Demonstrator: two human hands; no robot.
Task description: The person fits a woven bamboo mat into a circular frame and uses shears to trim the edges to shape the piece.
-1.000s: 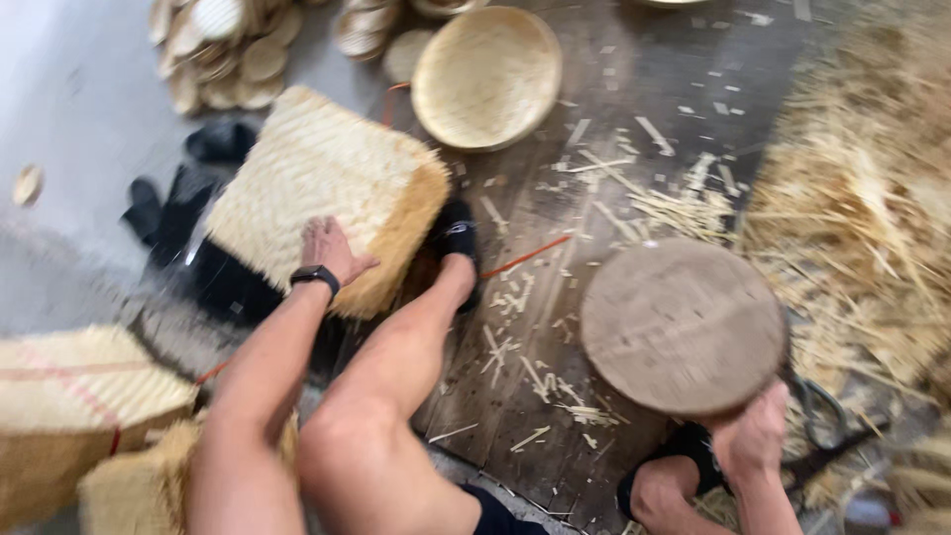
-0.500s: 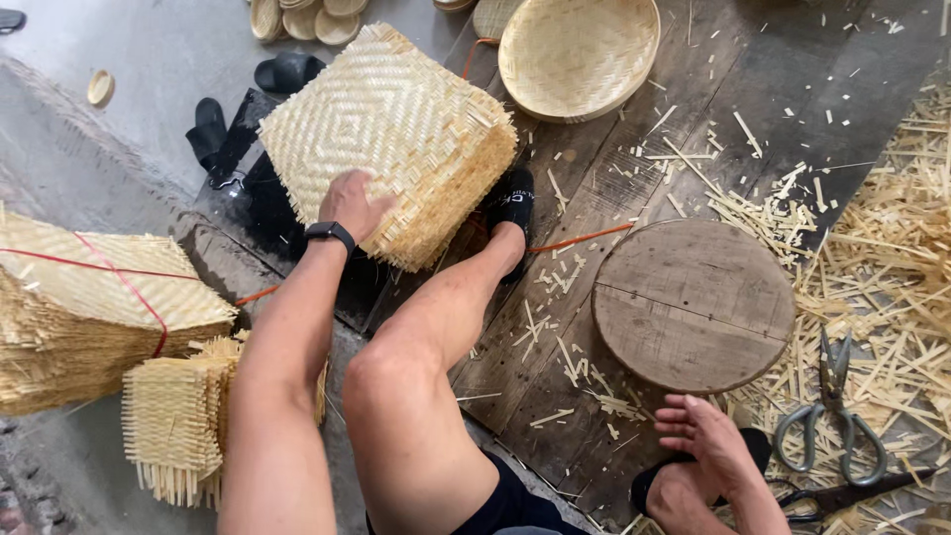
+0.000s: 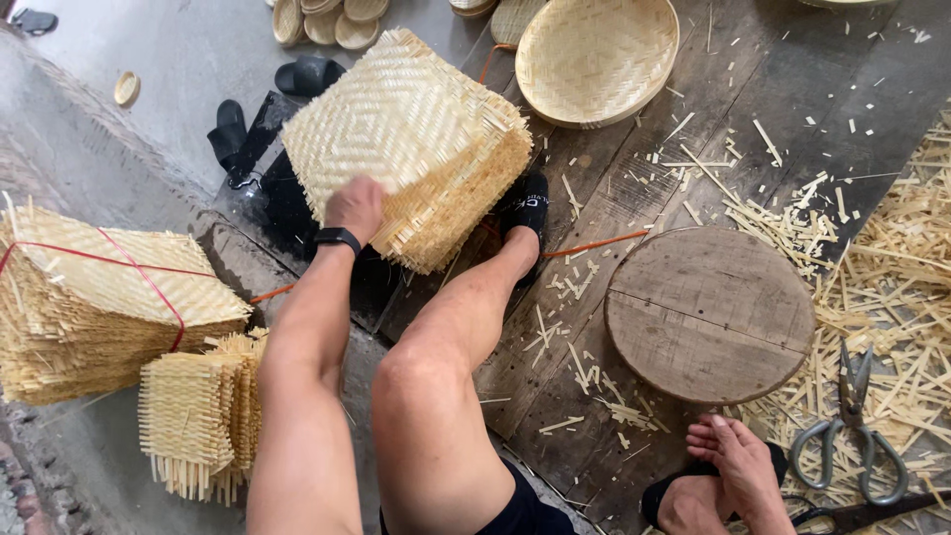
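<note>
Left arm stretched forward, nearly straight, bare to the shoulder. Black wristband (image 3: 338,239) on the left wrist. Left hand (image 3: 357,206) laid on the near edge of the stack of woven mats (image 3: 411,129), knuckles up, fingers curled over the rim; grip partly hidden. Left leg bent, knee raised just right of the left arm, foot reaching to the stack's near right corner. Right hand (image 3: 741,466) low, well apart from the stack toward the near right, resting on the right ankle, fingers (image 3: 715,436) loosely spread, holding nothing. Right forearm mostly out of view.
</note>
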